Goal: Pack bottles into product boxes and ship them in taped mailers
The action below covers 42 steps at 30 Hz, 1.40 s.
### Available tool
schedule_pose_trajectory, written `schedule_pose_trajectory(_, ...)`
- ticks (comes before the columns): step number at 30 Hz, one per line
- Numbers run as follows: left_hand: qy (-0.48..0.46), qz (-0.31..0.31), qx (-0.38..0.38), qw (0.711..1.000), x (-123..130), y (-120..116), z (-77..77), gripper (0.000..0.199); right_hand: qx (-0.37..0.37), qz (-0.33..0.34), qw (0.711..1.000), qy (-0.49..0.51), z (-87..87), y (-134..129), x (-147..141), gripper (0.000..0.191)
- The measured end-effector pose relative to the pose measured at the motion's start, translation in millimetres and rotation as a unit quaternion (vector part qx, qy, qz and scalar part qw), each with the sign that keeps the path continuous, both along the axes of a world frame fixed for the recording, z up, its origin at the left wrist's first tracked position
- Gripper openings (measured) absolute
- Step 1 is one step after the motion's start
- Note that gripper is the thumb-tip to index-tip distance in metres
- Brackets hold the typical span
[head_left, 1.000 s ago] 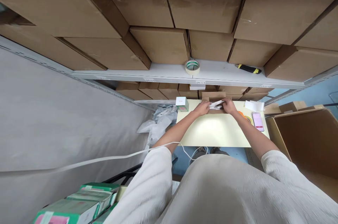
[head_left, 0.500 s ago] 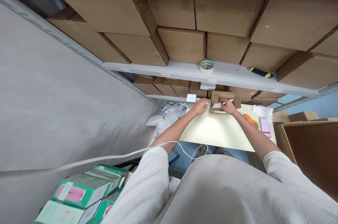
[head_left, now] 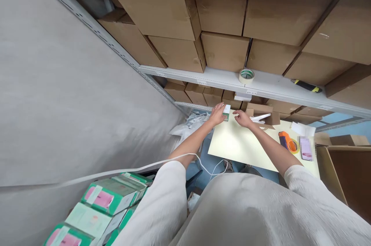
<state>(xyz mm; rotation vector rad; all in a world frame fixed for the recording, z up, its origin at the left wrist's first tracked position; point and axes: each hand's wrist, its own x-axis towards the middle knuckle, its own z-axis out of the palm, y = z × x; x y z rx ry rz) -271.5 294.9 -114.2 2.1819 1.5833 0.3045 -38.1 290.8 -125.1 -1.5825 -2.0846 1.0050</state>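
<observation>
At the left end of the pale table, a small green and white box (head_left: 227, 111) stands upright. My left hand (head_left: 218, 114) has its fingers and thumb around the box's left side, partly covering it. Just right of the box, my right hand (head_left: 242, 119) hovers with its fingers loosely bent and apart, nothing visible in them. Beside that hand is an opened cardboard carton (head_left: 274, 119), its flaps up, with white paper or film (head_left: 261, 117) sticking out.
An orange tape dispenser (head_left: 286, 141), a phone (head_left: 306, 148) and white paper (head_left: 303, 129) lie on the table's right. A tape roll (head_left: 246, 76) and a cutter (head_left: 307, 85) sit on the shelf (head_left: 278, 82). A white cable (head_left: 127, 171) crosses at left; a large carton (head_left: 330, 172) stands right.
My right hand has left the white paper in the opened carton and moved left. My left hand has come onto the small green and white box. The view has shifted left.
</observation>
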Motion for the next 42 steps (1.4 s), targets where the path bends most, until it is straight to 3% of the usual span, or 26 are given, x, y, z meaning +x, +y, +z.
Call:
schedule_pose_trajectory(10, 0.04, -0.052, -0.035, 0.997, 11, 25, -4.1, 0.061, -0.014, -0.006, 0.999, -0.037, -4.6, 4, -13, 0.037)
schedule_pose_trajectory(18, 0.065, -0.078, -0.02, 0.995, 10, 13, 17.9, 0.048, -0.017, 0.003, 0.999, -0.034, -5.8, -5, -15, 0.037)
schedule_pose_trajectory(24, 0.055, -0.07, -0.009, 0.996, 12, 3, 46.3, 0.043, -0.014, -0.015, 1.0, -0.018, -8.9, -7, -13, 0.038)
schedule_pose_trajectory(30, 0.047, -0.065, 0.004, 0.997, 23, 0, 89.3, 0.046, -0.004, -0.045, 0.997, 0.058, -1.2, -9, -1, 0.036)
schedule_pose_trajectory(37, -0.003, -0.051, 0.03, 0.998, 47, -3, 150.1, 0.048, 0.048, -0.07, 0.981, 0.173, 27.2, -15, 34, 0.046)
schedule_pose_trajectory(42, -0.046, -0.083, 0.042, 0.995, 73, -2, 167.4, 0.049, 0.072, -0.075, 0.973, 0.205, 54.6, -26, 74, 0.049)
